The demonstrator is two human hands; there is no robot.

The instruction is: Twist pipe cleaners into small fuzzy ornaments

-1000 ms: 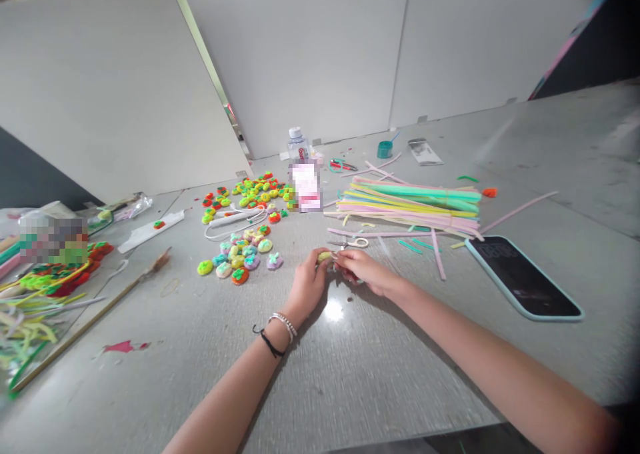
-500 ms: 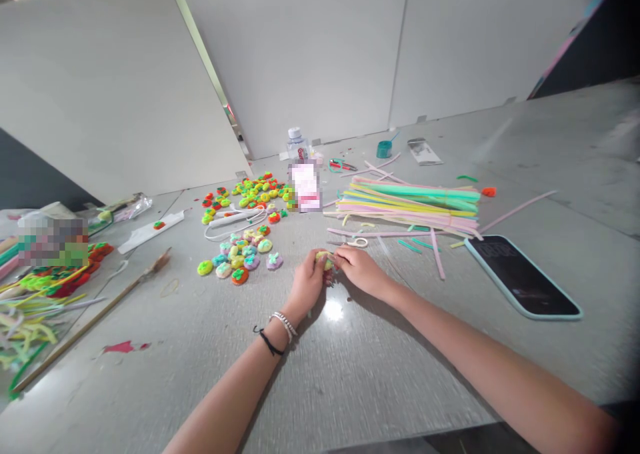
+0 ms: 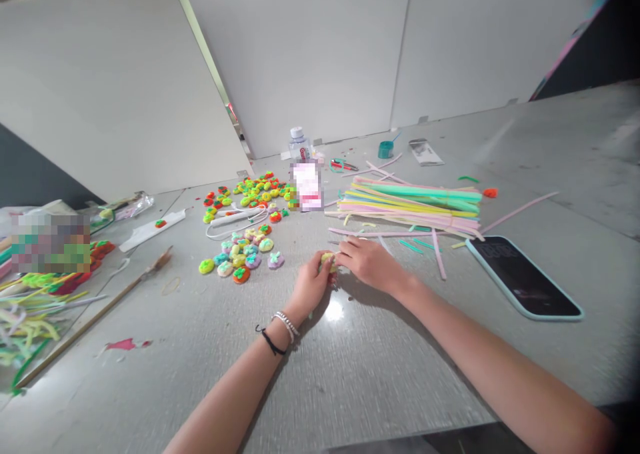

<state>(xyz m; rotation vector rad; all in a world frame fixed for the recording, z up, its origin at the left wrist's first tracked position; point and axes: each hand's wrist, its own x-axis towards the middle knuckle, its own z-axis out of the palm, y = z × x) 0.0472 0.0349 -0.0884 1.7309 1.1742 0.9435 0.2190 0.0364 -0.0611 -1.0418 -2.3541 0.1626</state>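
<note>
The person's two hands meet over the middle of the counter (image 3: 380,381). The left hand (image 3: 310,284) grips a small yellow fuzzy piece (image 3: 327,261) between thumb and fingers. The right hand (image 3: 370,262) comes in from the other side, fingers bent, its fingertips at the edge of the same piece; whether they pinch it too cannot be told at this size. The yellow piece is partly covered by the fingers and sits between the hands, above the counter. A pale beaded bracelet (image 3: 286,322) and a black cord (image 3: 273,344) circle the left wrist.

Left of the hands lies a cluster of pastel rounds (image 3: 239,259), several topped with green or pale-coloured shapes. Behind it are a white device with a looped cord (image 3: 240,219) and a crowded group of orange and yellow-green rounds (image 3: 263,191). A clear bottle with a white cap (image 3: 299,147) stands farther back, a blurred-out card (image 3: 307,191) in front of it.

Beyond the right hand lies a bundle of coloured fuzzy stems (image 3: 410,204), with loose pink stems and short green snippets (image 3: 411,246) near it. A phone in a pale blue case (image 3: 523,277) lies screen up farther right.
</note>
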